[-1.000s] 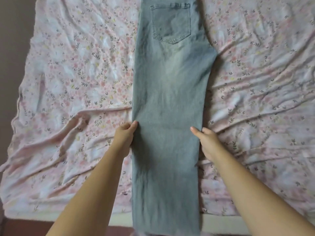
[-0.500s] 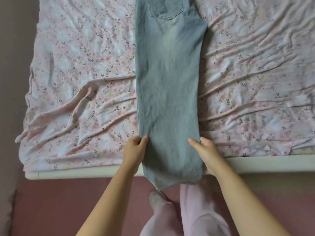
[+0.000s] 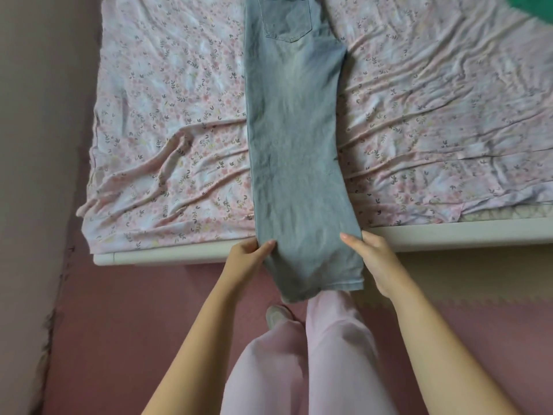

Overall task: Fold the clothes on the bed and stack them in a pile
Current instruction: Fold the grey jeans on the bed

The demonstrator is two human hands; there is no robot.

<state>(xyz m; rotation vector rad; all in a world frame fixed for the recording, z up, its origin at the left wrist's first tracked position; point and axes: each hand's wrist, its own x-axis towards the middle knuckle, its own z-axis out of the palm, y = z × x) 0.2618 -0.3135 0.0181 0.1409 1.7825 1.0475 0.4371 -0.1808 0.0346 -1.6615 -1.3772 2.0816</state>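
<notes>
Jeans (image 3: 294,151), folded lengthwise on bed (image 3: 167,121), gripped near hem by left hand (image 3: 248,259) & right hand (image 3: 374,259). Denim judged heavy, fairly stiff; best held at both side edges.

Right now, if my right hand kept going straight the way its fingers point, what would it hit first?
The right hand points up and left, so it would press straight into the jeans that it already grips at the edge, near the hem. Beyond them lies the floral sheet. Depth is hard to judge.
</notes>
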